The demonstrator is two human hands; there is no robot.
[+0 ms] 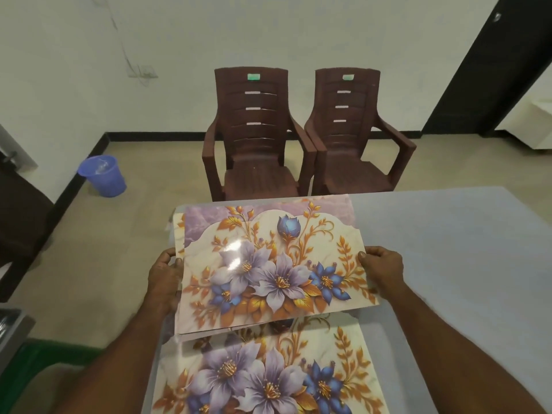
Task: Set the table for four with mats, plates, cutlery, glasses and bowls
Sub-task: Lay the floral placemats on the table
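Observation:
I hold a stack of glossy floral place mats [268, 264] above the table, printed with purple and blue flowers and orange leaves. My left hand [165, 277] grips the stack's left edge and my right hand [383, 268] grips its right edge. A second mat's edge peeks out under the top one at the left and bottom. Another mat [263, 375] of the same print lies flat on the grey table [448, 264] at the near edge, partly covered by the held stack.
Two brown plastic armchairs [257, 138] [355, 135] stand side by side beyond the table's far edge. A blue bucket [103, 174] sits on the floor at the left. A dark chair is at the far left, a doorway at the right.

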